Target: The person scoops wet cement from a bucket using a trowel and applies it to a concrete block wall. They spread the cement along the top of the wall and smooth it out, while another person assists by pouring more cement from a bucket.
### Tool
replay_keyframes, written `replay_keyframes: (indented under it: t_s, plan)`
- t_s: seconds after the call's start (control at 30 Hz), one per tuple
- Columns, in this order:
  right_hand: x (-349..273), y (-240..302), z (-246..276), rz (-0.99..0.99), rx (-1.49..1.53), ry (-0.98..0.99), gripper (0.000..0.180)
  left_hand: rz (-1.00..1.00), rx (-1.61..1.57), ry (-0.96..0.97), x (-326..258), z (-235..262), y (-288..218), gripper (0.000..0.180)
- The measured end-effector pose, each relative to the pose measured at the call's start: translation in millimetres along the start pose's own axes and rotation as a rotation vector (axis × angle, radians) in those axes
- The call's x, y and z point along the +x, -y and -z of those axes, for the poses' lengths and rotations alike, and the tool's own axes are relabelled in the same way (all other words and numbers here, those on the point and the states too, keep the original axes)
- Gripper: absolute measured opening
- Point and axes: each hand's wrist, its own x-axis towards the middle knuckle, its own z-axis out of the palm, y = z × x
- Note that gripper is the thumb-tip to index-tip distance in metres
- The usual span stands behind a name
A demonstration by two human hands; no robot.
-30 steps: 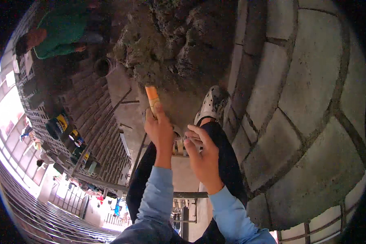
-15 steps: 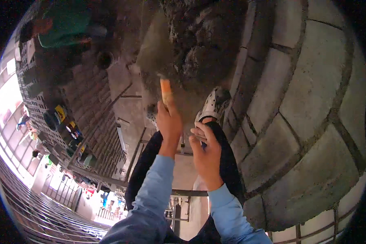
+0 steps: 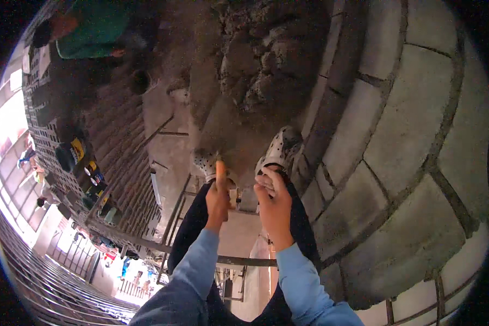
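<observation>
My left hand (image 3: 218, 202) is closed around an orange tool handle (image 3: 220, 168) that points away from me, over my left shoe (image 3: 205, 161). The tool's working end cannot be made out. Beside it, a little to the right, my right hand (image 3: 275, 205) has its fingers curled in, and nothing shows inside them. Both hands hover above my dark trousers and my light spotted right shoe (image 3: 281, 146). Just beyond the shoes lies a pile of grey mortar (image 3: 255, 76).
A curved wall of grey concrete blocks (image 3: 402, 136) fills the right side. A brick wall (image 3: 122, 157) and several containers (image 3: 73, 153) are on the left. Another person in a green top (image 3: 89, 35) is at the upper left. Metal scaffold bars (image 3: 239, 261) run below my legs.
My left hand has drawn the orange handle back from the mortar pile toward my shoes. My right hand stayed beside it with its fingers curling in more.
</observation>
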Motion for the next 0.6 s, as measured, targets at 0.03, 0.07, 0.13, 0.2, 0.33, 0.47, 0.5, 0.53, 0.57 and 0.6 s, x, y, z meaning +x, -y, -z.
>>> replay_keyframes:
  t_s: [0.03, 0.07, 0.13, 0.2, 0.33, 0.47, 0.5, 0.53, 0.57, 0.6]
  plan:
    - [0, 5, 0, -0.01, 0.008, 0.011, 0.038, -0.077, 0.001, -0.002, 10, -4, 8, 0.067]
    - [0, 9, 1, -0.024, 0.016, 0.029, 0.039, -0.152, 0.001, -0.013, 19, -6, 17, 0.068]
    - [3, 15, 8, -0.009, 0.008, 0.042, 0.04, -0.244, 0.025, -0.027, 58, -24, -39, 0.069]
    - [5, 17, 6, 0.012, -0.025, 0.046, 0.042, -0.067, 0.128, -0.036, 123, -39, -117, 0.069]
    - [6, 20, 11, 0.046, -0.055, 0.024, 0.04, -0.239, 0.099, -0.014, 160, -59, -181, 0.067]
    - [8, 19, 16, 0.072, -0.037, 0.008, 0.04, -0.252, -0.009, 0.06, 138, -61, -179, 0.066]
    - [6, 17, 15, 0.083, -0.028, 0.018, 0.041, -0.272, 0.011, 0.049, 133, -56, -174, 0.065]
    - [4, 17, 14, 0.055, 0.004, 0.008, 0.04, -0.293, 0.03, 0.035, 128, -50, -169, 0.064]
    - [5, 17, 14, 0.028, 0.038, 0.0, 0.04, -0.314, 0.051, 0.019, 123, -42, -168, 0.064]
    - [4, 16, 14, -0.002, 0.072, -0.017, 0.039, -0.301, 0.022, 0.032, 113, -38, -170, 0.063]
